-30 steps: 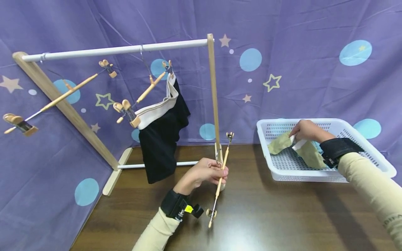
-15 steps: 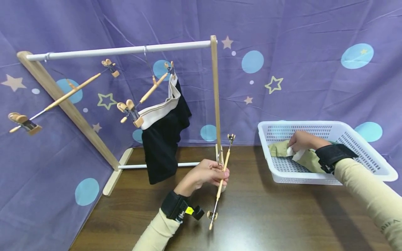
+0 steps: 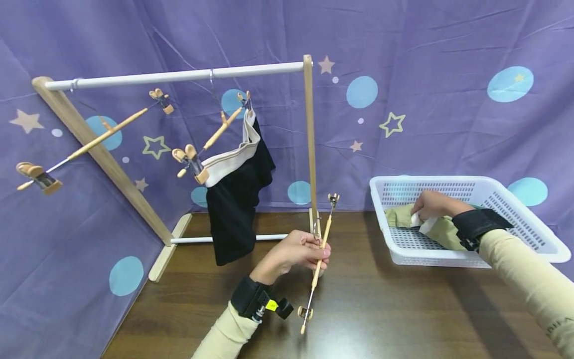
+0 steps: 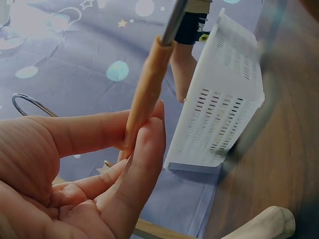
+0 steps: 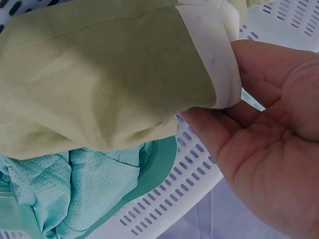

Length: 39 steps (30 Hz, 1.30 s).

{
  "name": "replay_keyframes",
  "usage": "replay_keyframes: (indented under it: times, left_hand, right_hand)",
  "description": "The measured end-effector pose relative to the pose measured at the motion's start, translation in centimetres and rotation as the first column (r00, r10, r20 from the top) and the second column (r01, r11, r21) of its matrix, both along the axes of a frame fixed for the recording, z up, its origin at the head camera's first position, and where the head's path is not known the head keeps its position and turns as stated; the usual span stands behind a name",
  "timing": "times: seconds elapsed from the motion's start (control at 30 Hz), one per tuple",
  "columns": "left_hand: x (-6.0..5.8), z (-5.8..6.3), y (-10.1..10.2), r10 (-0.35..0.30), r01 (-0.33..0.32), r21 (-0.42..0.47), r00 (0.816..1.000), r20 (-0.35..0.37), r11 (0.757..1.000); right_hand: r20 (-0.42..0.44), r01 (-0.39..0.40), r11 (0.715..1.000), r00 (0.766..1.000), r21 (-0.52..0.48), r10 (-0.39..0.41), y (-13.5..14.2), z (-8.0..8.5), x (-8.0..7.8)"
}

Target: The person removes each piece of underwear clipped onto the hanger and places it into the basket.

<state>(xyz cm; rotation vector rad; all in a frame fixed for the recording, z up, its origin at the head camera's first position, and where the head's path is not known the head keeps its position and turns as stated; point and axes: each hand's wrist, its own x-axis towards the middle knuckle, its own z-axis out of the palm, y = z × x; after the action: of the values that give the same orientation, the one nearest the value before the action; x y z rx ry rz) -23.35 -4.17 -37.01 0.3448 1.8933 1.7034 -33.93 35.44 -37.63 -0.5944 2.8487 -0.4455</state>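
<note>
My left hand pinches the wooden middle of a clip hanger between thumb and fingers. The hanger slants over the table near the rack's right foot, its clips at both ends holding no cloth. In the left wrist view, the fingers press on the orange-brown wood. My right hand reaches into the white basket and grips an olive-green garment at its white band. A teal mesh garment lies under it in the right wrist view.
A drying rack with a white top bar and wooden posts stands at left. From it hang black bottoms with a white waistband, clipped to a hanger, and a hanger with bare clips. A purple curtain stands behind.
My right hand has sunk slightly lower into the basket, and the olive garment has bunched with it. The left hand keeps its hold on the hanger. The head view has tilted up slightly.
</note>
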Motion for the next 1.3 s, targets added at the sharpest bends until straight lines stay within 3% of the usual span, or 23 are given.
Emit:
replay_keyframes:
  times: [0.3,0.7,0.97,1.3]
  left_hand:
    - [0.9,0.8,0.1,-0.007,0.008,0.036,1.000,-0.027,0.999]
    - [2.5,3.0,-0.2,0.001,0.009,0.087,0.994,-0.113,0.996]
    - [3.7,3.9,-0.4,0.021,-0.006,0.115,0.992,-0.128,0.993]
    - [4.2,4.9,-1.0,0.048,-0.019,0.161,0.983,-0.176,0.987]
  right_hand:
    - [0.018,-0.011,1.000,1.000,-0.008,0.011,-0.2,0.3,0.4]
    - [0.051,0.029,0.999,0.998,-0.030,-0.028,-0.4,0.4,0.6]
    - [0.085,0.033,0.999,0.996,-0.006,-0.032,-0.2,-0.1,0.7]
    - [0.077,0.022,0.999,0.997,-0.037,-0.019,-0.3,0.4,1.3]
